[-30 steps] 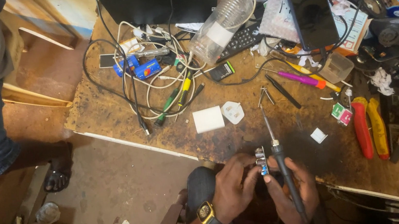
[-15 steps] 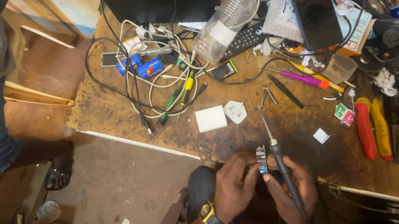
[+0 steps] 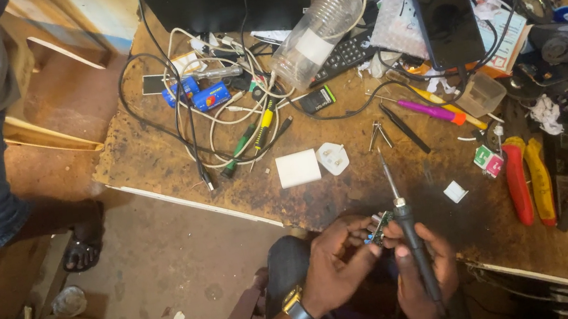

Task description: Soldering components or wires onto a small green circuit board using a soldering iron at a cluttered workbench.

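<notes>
I am watching the left hand (image 3: 335, 267) pinching a small green circuit board (image 3: 381, 226) while right-hand fingers (image 3: 417, 266) are gripping a black-handled soldering iron (image 3: 407, 235), tip needing lowering onto it.

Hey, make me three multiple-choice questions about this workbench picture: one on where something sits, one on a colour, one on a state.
1. Where does the white square block lie?
A. beside the white plug
B. inside the clear bottle
C. on the floor

2. What colour are the pliers' handles?
A. both blue
B. one red, one yellow
C. both black

3. What does the right hand hold?
A. nothing
B. a phone
C. a soldering iron

Key: 1 A, the block and plug lie side by side on the bench. 2 B, one red and one yellow handle show near the right edge. 3 C, the right hand's grip wraps the iron's black handle, while the left hand pinches a small circuit board.
</notes>
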